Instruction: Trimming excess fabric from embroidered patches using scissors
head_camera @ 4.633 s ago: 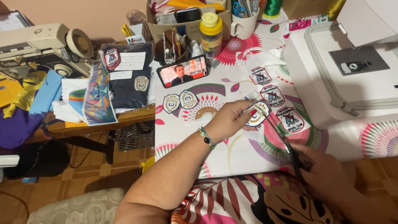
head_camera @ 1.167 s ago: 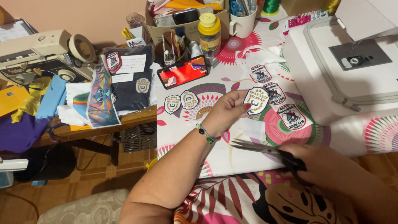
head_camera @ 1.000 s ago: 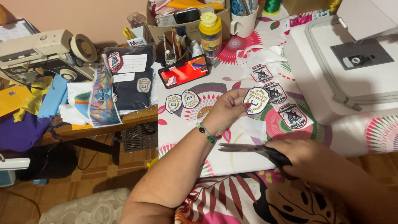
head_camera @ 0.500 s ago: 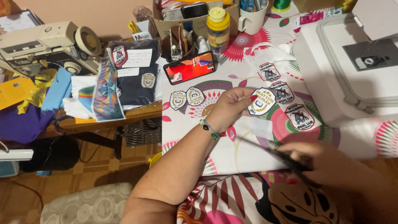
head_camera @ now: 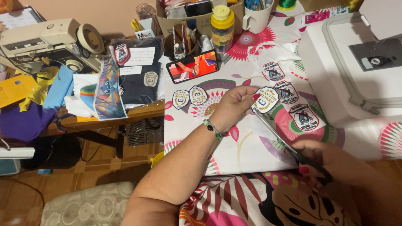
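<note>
A: L hand (head_camera: 235, 105) – what's it on?
B: Pinching the patch (head_camera: 266, 99), a shield-shaped badge w/ white border, centre of frame, a bit right. Fingers clamped on its left edge, lifted just off the cloth (head_camera: 234, 155) so the blades can get at the border, I'd say.

A: R hand (head_camera: 331, 161)?
B: Lower right, closed round the scissors (head_camera: 289, 144) handles. Blades point up-left, tips at the patch's lower edge. Can't tell if they're cutting or only touching – too thin to read.

A: So hands apart?
B: Yes, apart, joined only via scissors + patch. One steadies, one cuts; prob. trimming spare backing.

A: Other patches?
B: Three more (head_camera: 289, 93) in a slanting row just right of the held one, flat on the cloth. Two small ones (head_camera: 189, 97) left of the L hand, side by side. Looks like sorted piles, but can't tell which is done.

A: Phone?
B: Phone (head_camera: 192, 67) lies above the small pair, upper centre, screen lit – placed where it's viewable while working. Glue bottle (head_camera: 222, 26) w/ yellow cap behind it, mug (head_camera: 258, 16) next to that.

A: Right edge?
B: White machine (head_camera: 347, 71), upper right, well clear of the cutting.
</note>
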